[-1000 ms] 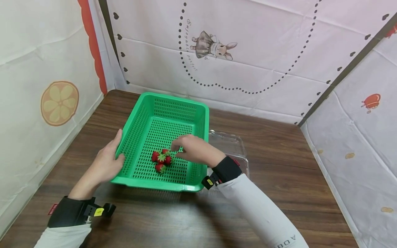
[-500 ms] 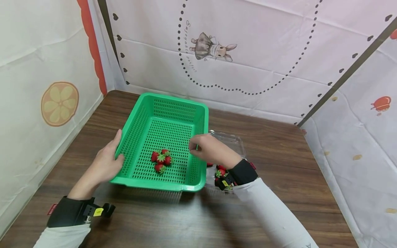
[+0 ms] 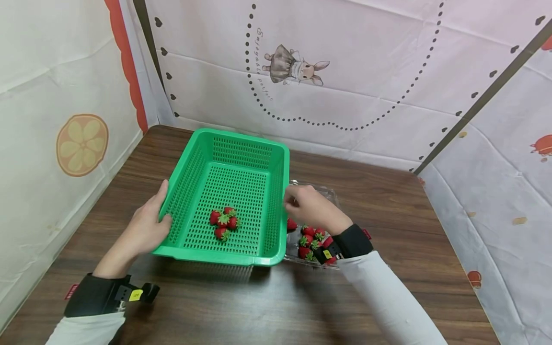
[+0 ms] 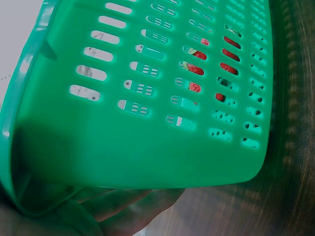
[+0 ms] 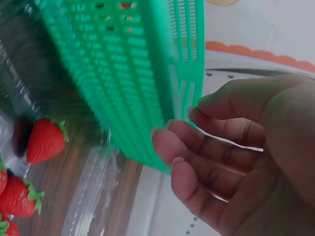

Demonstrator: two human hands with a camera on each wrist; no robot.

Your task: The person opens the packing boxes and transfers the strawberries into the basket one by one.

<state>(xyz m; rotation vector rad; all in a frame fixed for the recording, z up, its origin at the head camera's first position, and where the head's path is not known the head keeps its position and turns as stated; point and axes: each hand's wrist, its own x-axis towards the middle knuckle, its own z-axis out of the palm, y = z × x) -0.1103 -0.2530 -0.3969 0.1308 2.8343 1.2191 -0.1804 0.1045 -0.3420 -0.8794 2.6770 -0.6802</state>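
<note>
A green slotted basket stands on the wooden table with a small cluster of strawberries on its floor. My left hand grips the basket's left wall, fingers under the rim; the berries show through the slots. My right hand hovers beside the basket's right wall over a clear plastic punnet that holds several strawberries. In the right wrist view its fingers hang loosely curled with nothing in them, near the basket wall and above a strawberry.
The dark wooden table is boxed in by fabric walls on the left, back and right. The punnet touches the basket's right side. Bare tabletop lies in front of the basket and to the right of the punnet.
My right hand has left the berries in the basket and moved right over the basket's wall to above the punnet, uncovering its strawberries. The left hand and basket have stayed put.
</note>
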